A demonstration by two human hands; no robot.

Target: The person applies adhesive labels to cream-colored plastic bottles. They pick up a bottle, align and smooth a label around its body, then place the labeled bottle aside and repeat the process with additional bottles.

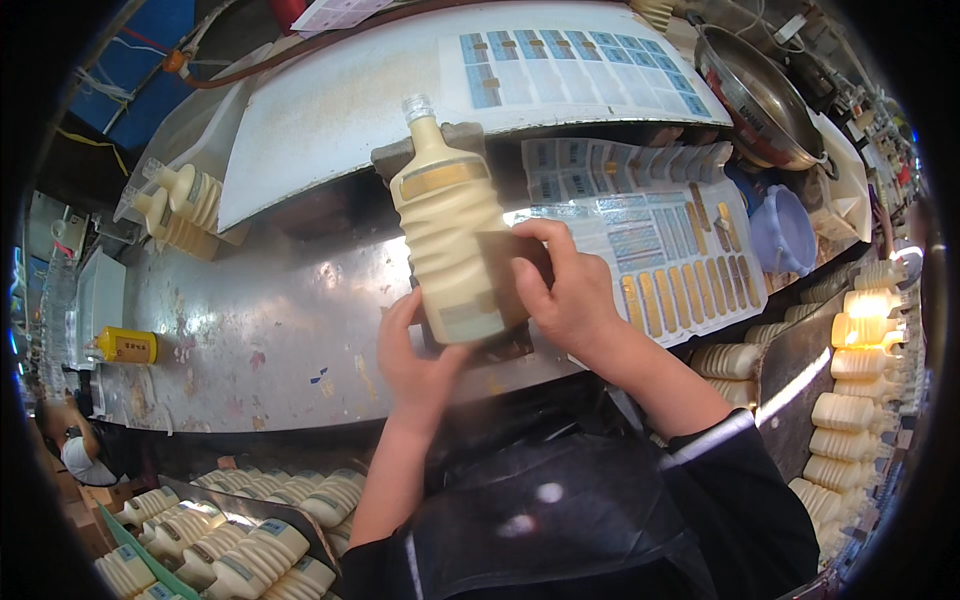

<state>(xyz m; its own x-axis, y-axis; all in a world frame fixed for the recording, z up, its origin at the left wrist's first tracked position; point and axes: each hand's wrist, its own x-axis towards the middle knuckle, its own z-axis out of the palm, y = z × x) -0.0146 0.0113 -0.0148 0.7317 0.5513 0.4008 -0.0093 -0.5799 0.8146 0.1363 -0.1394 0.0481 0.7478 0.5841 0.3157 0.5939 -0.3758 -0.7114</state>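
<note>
Pinching a brown pad (pixel 503 270) against a ribbed cream btl (pixel 450 235), R hand (pixel 578 290) could roll it off its support (pixel 392 157) if L hand (pixel 415 358), wrapped round btl base, slips.

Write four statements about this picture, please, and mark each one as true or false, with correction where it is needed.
1. The left hand is by the lower end of the cream bottle. True.
2. The bucket is yellow. False: the bucket is light purple.
3. The right hand holds a dark brown pad at the bottle's side. True.
4. The bottle's neck is under the right hand. False: the neck points away from both hands.
</note>
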